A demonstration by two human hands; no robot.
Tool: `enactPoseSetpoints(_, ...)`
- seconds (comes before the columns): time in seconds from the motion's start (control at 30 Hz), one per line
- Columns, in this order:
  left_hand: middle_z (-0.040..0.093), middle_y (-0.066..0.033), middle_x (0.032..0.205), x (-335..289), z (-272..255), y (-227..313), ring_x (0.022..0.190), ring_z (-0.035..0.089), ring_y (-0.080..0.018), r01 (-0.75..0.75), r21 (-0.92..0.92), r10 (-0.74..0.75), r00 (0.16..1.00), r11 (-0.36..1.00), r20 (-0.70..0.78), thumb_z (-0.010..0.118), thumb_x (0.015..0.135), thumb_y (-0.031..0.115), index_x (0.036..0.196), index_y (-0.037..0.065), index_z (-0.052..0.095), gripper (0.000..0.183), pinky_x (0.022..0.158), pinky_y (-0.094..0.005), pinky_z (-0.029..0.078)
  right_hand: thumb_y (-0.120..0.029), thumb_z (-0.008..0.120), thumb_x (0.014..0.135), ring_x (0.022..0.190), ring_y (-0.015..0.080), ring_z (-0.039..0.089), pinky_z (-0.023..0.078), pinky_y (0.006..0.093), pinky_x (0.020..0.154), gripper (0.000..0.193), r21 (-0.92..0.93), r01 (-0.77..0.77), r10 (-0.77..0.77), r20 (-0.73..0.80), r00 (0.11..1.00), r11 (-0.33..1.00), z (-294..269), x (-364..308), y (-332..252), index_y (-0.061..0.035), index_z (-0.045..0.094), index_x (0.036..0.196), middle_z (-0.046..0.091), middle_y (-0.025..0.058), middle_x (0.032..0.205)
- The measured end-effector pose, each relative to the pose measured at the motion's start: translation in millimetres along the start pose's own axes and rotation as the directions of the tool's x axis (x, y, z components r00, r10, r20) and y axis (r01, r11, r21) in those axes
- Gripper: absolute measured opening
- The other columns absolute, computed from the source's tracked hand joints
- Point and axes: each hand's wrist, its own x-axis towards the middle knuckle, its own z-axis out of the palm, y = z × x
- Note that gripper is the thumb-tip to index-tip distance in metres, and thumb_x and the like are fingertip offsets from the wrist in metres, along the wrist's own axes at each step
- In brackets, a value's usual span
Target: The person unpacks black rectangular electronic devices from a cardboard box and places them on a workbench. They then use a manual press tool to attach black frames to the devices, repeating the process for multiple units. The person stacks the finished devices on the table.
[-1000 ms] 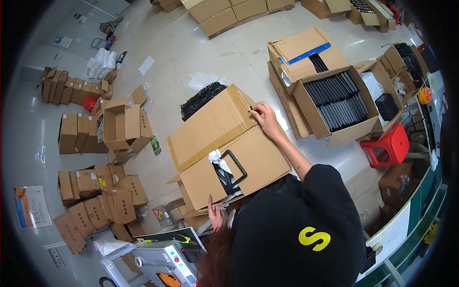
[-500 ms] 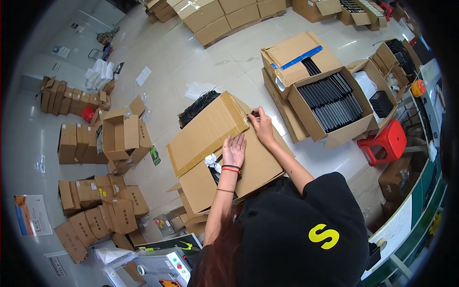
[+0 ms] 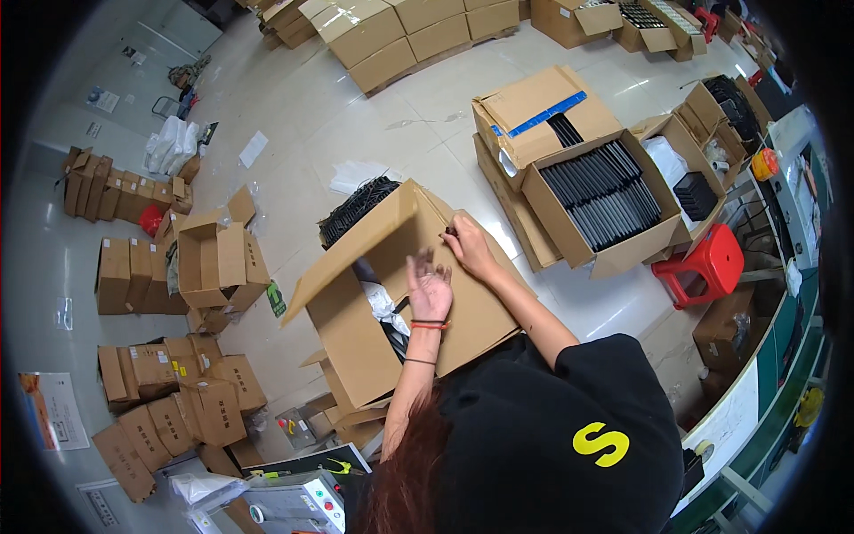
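Note:
A large cardboard box [image 3: 476,334] stands in front of me, its taped flap [image 3: 356,245] tilted up along the far left side. Through the gap in its top, white crumpled wrapping [image 3: 381,304] and part of something black show. My left hand [image 3: 431,289] is palm up over the gap, fingers apart and slightly blurred, holding nothing. On the box top beyond it, my right hand [image 3: 471,247] has its fingers pinched around a small dark thing that I cannot make out. Black items [image 3: 356,209] are heaped just behind the raised flap.
At the right, an open carton [image 3: 614,200] holds rows of black flat pieces. A red stool [image 3: 703,267] stands near the green-edged workbench [image 3: 769,378]. Stacked cartons [image 3: 182,378] line the left side, with an open box [image 3: 218,258] beside them. A control panel [image 3: 302,507] is at lower left.
The taped flap has swung up from lying flat, widening the gap and baring more white wrapping. My left hand has turned more upright, its fingers spread. The right hand has shifted slightly toward me.

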Motion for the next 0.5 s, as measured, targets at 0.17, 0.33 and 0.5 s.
enactPoseSetpoints(0.17, 0.054, -0.0104, 0.118, -18, -9, 3, 0.105, 0.052, -0.0205, -0.184, 0.705, 0.172, 0.981, 0.685, 0.089, 0.058, 0.090, 0.031, 0.113, 0.010, 0.058, 0.031, 0.096, -0.0315, 0.038, -0.009, 0.056, 0.089, 0.070, 0.0335, 0.059, 0.045, 0.0399, 0.062, 0.017, 0.213, -0.193, 0.193, 0.020, 0.981, 0.958, 6, -1, -7, 0.0028, 0.045, 0.086, 0.059, 0.0196, 0.077)
enactPoseSetpoints(0.33, 0.048, -0.0176, 0.127, -138, -9, 39, 0.121, 0.039, -0.0360, 0.115, 0.771, 0.556, 0.759, -0.626, 0.339, 0.061, 0.082, 0.025, 0.116, 0.005, 0.057, 0.039, 0.105, -0.0543, 0.023, -0.010, 0.049, 0.093, 0.081, 0.0366, 0.058, 0.046, 0.0404, 0.072, 0.016, -0.047, -0.060, 0.061, 0.035, 0.998, 0.997, -4, 6, -42, 0.0033, 0.053, 0.100, 0.060, 0.0229, 0.088)
enactPoseSetpoints(0.5, 0.028, -0.0287, 0.141, -216, -94, 61, 0.131, 0.024, -0.0458, 0.541, 0.721, 0.815, 0.576, -0.433, 0.058, 0.059, 0.083, 0.048, 0.138, 0.006, 0.038, 0.073, 0.106, -0.0571, 0.019, -0.007, 0.050, 0.093, 0.079, 0.0215, 0.055, 0.044, 0.0322, 0.071, 0.017, -0.161, 0.207, -0.205, 0.026, 0.978, 0.965, 15, 13, -68, 0.0039, 0.061, 0.100, 0.057, 0.0129, 0.085)
